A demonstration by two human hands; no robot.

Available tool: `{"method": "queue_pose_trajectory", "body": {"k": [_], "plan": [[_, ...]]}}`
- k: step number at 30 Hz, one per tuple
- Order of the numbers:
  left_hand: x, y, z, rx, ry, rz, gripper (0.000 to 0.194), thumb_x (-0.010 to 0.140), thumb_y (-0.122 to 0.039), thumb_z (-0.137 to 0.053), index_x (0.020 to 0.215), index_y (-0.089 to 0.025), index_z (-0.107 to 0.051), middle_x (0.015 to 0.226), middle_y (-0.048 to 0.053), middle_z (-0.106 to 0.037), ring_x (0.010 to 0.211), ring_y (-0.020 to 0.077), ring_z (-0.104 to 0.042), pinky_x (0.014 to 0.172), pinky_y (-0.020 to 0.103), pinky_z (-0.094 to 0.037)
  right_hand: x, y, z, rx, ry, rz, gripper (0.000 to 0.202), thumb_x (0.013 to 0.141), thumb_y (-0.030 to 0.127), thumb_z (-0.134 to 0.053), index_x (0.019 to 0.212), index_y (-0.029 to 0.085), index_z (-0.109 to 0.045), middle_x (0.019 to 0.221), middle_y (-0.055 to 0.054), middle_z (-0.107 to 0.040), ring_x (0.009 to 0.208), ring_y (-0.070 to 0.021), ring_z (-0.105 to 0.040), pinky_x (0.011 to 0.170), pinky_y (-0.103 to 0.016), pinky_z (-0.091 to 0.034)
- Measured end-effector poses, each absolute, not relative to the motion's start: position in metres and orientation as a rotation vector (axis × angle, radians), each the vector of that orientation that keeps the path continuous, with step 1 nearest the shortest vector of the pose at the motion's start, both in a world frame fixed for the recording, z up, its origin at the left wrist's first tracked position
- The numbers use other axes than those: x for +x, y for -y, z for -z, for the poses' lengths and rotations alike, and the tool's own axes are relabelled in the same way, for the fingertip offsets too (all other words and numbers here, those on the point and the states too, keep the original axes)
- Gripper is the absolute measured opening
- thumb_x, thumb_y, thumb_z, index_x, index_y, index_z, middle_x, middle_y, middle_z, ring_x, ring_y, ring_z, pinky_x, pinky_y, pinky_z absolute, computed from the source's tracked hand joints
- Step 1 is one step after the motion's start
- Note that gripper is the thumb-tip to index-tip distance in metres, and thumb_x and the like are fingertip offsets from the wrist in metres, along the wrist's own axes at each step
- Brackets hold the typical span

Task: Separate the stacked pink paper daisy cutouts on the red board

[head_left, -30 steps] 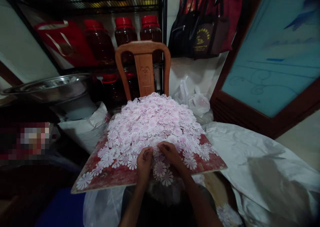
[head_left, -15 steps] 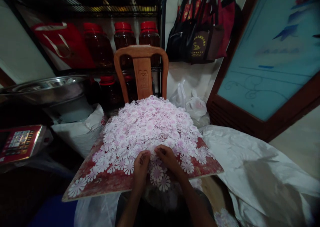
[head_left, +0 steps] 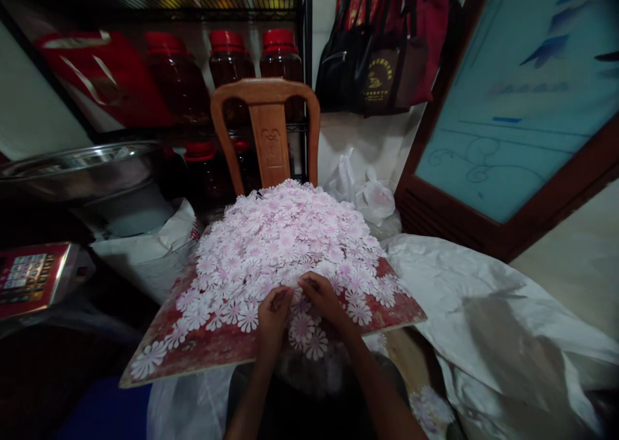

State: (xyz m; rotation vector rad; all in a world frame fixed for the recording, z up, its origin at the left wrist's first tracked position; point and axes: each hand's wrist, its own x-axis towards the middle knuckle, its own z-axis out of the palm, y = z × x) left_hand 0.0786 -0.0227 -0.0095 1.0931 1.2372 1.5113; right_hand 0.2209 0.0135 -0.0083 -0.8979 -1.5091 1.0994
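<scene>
A heap of flat white-and-pink flower cutouts point(head_left: 290, 227) covers most of a worn red board point(head_left: 213, 353). Over the near side of the heap, my left hand point(head_left: 275, 308) and my right hand point(head_left: 320, 293) face each other, fingertips close together. Both have fingers curled into a pinch. A pale flower cutout seems to lie between the fingertips, but it blends with the heap, so I cannot make out what is held. Just below my hands, two loose flowers point(head_left: 308, 337) overlap at the board's near edge. One single flower point(head_left: 149, 360) lies at the left corner.
Behind the board stands a carved wooden chair point(head_left: 268, 130). Red-lidded jars point(head_left: 231, 59) fill the rack behind. A metal basin point(head_left: 82, 166) is at left, a big white sack point(head_left: 464, 285) at right. Bags point(head_left: 372, 66) hang by the glass door point(head_left: 512, 104).
The view has shifted slightly, so the surroundings sit a little further left and higher. My hands keep nearly the same pinched pose over the flowers.
</scene>
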Motion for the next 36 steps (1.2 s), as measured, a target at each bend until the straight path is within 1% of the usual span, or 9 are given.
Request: {"method": "queue_pose_trajectory", "body": {"k": [4,7,11,16,22,27,29,34,36], "plan": [[0.078,0.023,0.01,1.101,-1.247,-1.502,0.031,0.074,-0.041,-0.072,0.085,-0.013,-0.068,0.083,0.004,-0.069,0.08,0.0171,-0.063,0.075,0.025,-0.049,0.221,-0.013,0.008,-0.893,1.501,-1.096,0.03,0.089,0.045,-0.055,0.079,0.018,-0.06,0.066,0.003,-0.049,0.06,-0.0111,-0.043,0.058,-0.023,-0.036],[0.077,0.025,0.01,1.147,-1.254,-1.502,0.029,0.078,-0.042,-0.068,0.085,-0.014,-0.068,0.081,0.003,-0.067,0.078,0.0153,-0.06,0.073,0.023,-0.046,0.22,-0.012,0.006,-0.888,1.492,-1.101,0.03,0.09,0.044,-0.054,0.078,0.017,-0.059,0.067,0.002,-0.05,0.061,-0.0113,-0.045,0.059,-0.023,-0.037],[0.076,0.027,0.009,1.187,-1.279,-1.504,0.029,0.082,-0.043,-0.063,0.083,-0.014,-0.067,0.077,0.002,-0.064,0.074,0.0142,-0.056,0.07,0.022,-0.045,0.22,-0.011,0.003,-0.887,1.469,-1.117,0.029,0.092,0.044,-0.051,0.084,0.017,-0.059,0.067,0.003,-0.051,0.059,-0.0114,-0.045,0.057,-0.023,-0.037],[0.074,0.026,0.013,1.19,-1.291,-1.528,0.031,0.082,-0.045,-0.062,0.085,-0.015,-0.068,0.085,0.004,-0.067,0.084,0.0177,-0.06,0.079,0.025,-0.047,0.219,-0.01,0.0,-0.885,1.458,-1.152,0.029,0.092,0.044,-0.051,0.089,0.017,-0.061,0.067,0.003,-0.051,0.059,-0.0112,-0.045,0.056,-0.023,-0.036],[0.073,0.023,0.017,1.163,-1.332,-1.535,0.036,0.079,-0.05,-0.063,0.086,-0.014,-0.069,0.089,0.006,-0.069,0.089,0.0206,-0.062,0.084,0.029,-0.049,0.219,-0.011,0.001,-0.892,1.459,-1.164,0.033,0.09,0.049,-0.052,0.085,0.017,-0.061,0.068,0.002,-0.052,0.063,-0.0124,-0.046,0.059,-0.024,-0.037],[0.073,0.025,0.016,1.193,-1.307,-1.488,0.036,0.079,-0.05,-0.066,0.085,-0.015,-0.068,0.084,0.005,-0.068,0.082,0.0202,-0.062,0.077,0.027,-0.049,0.217,-0.01,0.003,-0.916,1.454,-1.128,0.033,0.09,0.049,-0.051,0.088,0.018,-0.061,0.071,0.001,-0.051,0.065,-0.013,-0.046,0.061,-0.024,-0.038],[0.073,0.024,0.019,1.189,-1.279,-1.479,0.037,0.077,-0.051,-0.068,0.083,-0.015,-0.069,0.084,0.006,-0.068,0.081,0.0205,-0.061,0.078,0.027,-0.049,0.216,-0.01,0.006,-0.951,1.482,-1.112,0.032,0.091,0.048,-0.05,0.091,0.018,-0.061,0.073,0.001,-0.053,0.066,-0.0131,-0.046,0.062,-0.024,-0.038],[0.078,0.018,0.026,1.097,-1.231,-1.542,0.04,0.07,-0.054,-0.073,0.071,-0.015,-0.065,0.071,0.004,-0.063,0.069,0.0181,-0.057,0.066,0.025,-0.049,0.215,-0.013,0.008,-0.944,1.536,-1.061,0.035,0.092,0.05,-0.048,0.086,0.018,-0.06,0.08,-0.002,-0.057,0.075,-0.0159,-0.051,0.069,-0.026,-0.041],[0.079,0.018,0.025,1.1,-1.22,-1.547,0.04,0.068,-0.053,-0.075,0.068,-0.015,-0.062,0.068,0.003,-0.061,0.068,0.0179,-0.056,0.065,0.025,-0.048,0.215,-0.012,0.005,-0.953,1.536,-1.077,0.038,0.092,0.052,-0.047,0.085,0.018,-0.061,0.078,-0.002,-0.057,0.073,-0.016,-0.05,0.067,-0.026,-0.041]]}}
